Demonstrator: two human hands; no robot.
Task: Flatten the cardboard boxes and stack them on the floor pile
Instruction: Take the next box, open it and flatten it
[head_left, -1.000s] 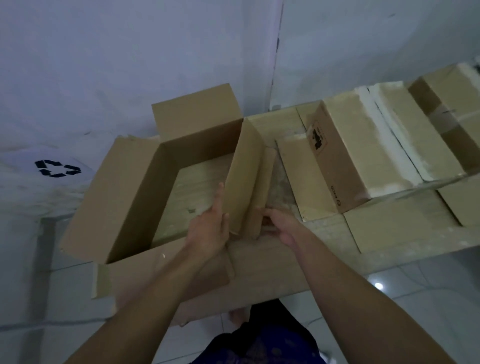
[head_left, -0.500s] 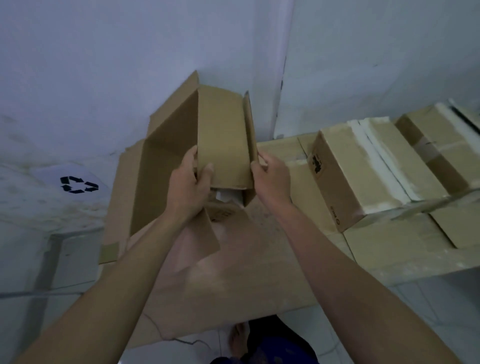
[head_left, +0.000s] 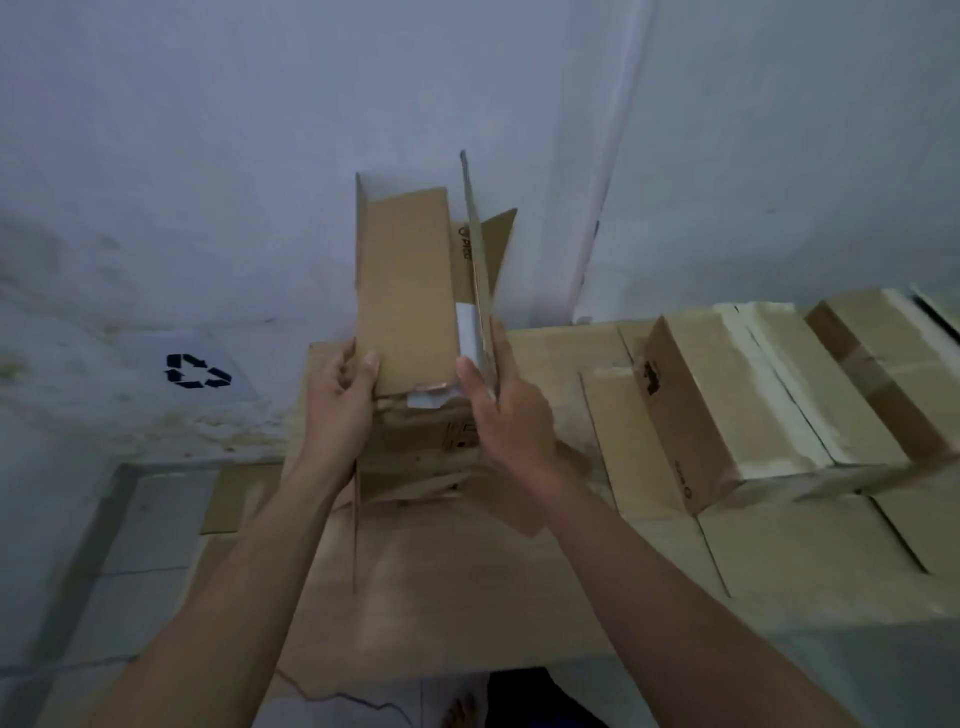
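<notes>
Gripping an opened cardboard box at its lower end, a person holds it upright above the left part of a pale wooden table, its long plain-brown panel facing the camera and narrow side walls seen edge-on. The left hand pinches the box's left edge, thumb on the front face; the right hand clasps the right wall, thumb inside. The board is matte and corrugated, with a ragged torn lower edge, a strip of white tape on the inner right side and small black print near the top. Loose flaps hang below the hands. Toward the table's right end lie two sealed boxes, rectangular, banded with whitish tape. A black recycling symbol marks the stained white wall at left.
</notes>
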